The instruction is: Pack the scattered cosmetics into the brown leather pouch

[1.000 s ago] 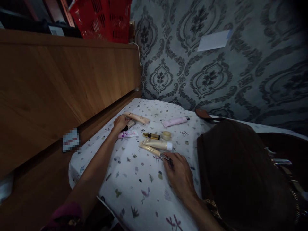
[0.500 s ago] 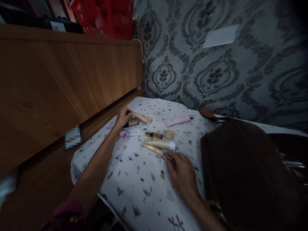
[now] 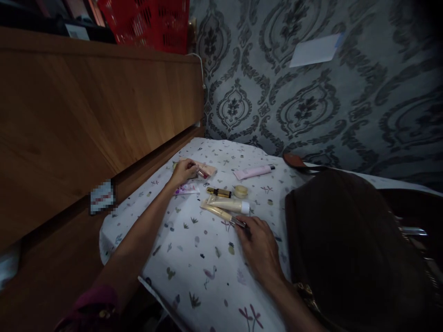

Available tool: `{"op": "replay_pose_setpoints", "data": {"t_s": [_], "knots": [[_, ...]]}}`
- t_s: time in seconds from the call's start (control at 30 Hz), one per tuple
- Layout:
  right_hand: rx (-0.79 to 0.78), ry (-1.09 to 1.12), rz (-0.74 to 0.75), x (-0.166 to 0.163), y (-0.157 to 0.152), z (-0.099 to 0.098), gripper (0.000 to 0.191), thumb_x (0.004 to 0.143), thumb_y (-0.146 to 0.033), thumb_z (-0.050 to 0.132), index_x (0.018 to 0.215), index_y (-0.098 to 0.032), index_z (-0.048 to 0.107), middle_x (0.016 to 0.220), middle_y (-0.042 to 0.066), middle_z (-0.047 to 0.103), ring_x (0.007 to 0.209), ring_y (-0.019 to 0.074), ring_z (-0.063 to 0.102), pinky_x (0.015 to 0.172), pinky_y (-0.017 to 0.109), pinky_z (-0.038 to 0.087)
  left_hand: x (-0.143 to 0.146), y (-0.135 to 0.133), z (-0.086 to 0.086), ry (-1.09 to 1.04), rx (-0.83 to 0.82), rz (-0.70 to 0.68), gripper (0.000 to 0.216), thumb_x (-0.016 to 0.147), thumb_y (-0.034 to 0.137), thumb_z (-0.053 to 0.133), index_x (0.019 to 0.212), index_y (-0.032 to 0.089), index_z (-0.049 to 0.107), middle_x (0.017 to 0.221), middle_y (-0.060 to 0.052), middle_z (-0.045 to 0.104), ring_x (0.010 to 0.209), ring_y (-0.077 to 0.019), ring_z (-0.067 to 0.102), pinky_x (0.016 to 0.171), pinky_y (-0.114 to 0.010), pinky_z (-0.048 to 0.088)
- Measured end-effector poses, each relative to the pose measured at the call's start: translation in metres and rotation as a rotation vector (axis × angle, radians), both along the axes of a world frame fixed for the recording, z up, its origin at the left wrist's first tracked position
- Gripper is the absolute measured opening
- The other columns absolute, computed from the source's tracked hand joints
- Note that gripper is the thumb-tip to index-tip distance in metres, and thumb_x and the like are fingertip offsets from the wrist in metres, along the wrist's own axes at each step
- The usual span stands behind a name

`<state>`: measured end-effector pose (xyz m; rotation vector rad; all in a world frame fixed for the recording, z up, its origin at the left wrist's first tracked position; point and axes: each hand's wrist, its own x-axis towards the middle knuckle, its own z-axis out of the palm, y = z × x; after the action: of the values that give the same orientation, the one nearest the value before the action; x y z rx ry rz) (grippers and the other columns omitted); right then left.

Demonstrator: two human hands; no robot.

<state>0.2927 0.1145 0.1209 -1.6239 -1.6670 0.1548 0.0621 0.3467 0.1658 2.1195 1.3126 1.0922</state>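
My left hand (image 3: 184, 170) is closed on a small dark cosmetic stick (image 3: 202, 173) and holds it just above a peach tube (image 3: 207, 168) on the patterned white sheet (image 3: 200, 258). My right hand (image 3: 259, 244) rests on the sheet, its fingers pinching the silver cap end of a slim beige tube (image 3: 221, 214). Between the hands lie a cream tube with a white cap (image 3: 228, 204), a gold and black lipstick (image 3: 218, 192), a small round pot (image 3: 241, 191) and a flat pink sachet (image 3: 187, 189). A pink tube (image 3: 252, 172) lies farther back.
A dark brown bag (image 3: 346, 249) with a strap fills the right side. A wooden headboard (image 3: 86, 124) runs along the left, with a red basket (image 3: 148, 23) on top. Patterned grey wallpaper (image 3: 311, 101) stands behind, with a white paper stuck on it.
My left hand has picked the small dark stick up from the sheet and lifted it over the peach tube. My right hand has stayed on the slim tube's cap.
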Motion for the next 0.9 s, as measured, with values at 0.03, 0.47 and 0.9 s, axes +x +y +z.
{"op": "replay_pose_setpoints", "data": {"t_s": [0.03,0.47,0.9], "knots": [[-0.003,-0.001,0.000,0.000,0.000,0.000,0.024,0.089,-0.028,0.052,0.099,-0.020,0.072,0.095,0.009,0.071,0.090,0.0275,0.060,0.084,0.043,0.047,0.002,-0.003,0.000,0.031,0.008,-0.008,0.018,0.087,0.031,0.059,0.086,0.015,0.066,0.079,-0.002,0.067,0.075,-0.0154,0.060,0.070,-0.025,0.047],[0.001,0.003,0.004,0.001,0.001,0.001,0.023,0.089,-0.027,0.052,0.099,-0.019,0.072,0.093,0.009,0.071,0.088,0.0269,0.060,0.083,0.042,0.047,0.027,-0.040,0.028,0.337,0.060,-0.210,0.019,0.090,0.018,0.054,0.091,0.017,0.072,0.102,-0.010,0.071,0.110,-0.0257,0.059,0.104,-0.038,0.040],[0.067,-0.087,-0.050,0.004,0.004,0.001,0.024,0.090,-0.026,0.050,0.098,-0.019,0.071,0.092,0.010,0.069,0.090,0.0281,0.060,0.081,0.042,0.049,0.061,-0.064,0.017,0.557,-0.053,-0.504,0.026,0.097,0.034,0.053,0.116,0.022,0.066,0.110,-0.006,0.069,0.103,-0.0221,0.064,0.089,-0.029,0.047]]}}
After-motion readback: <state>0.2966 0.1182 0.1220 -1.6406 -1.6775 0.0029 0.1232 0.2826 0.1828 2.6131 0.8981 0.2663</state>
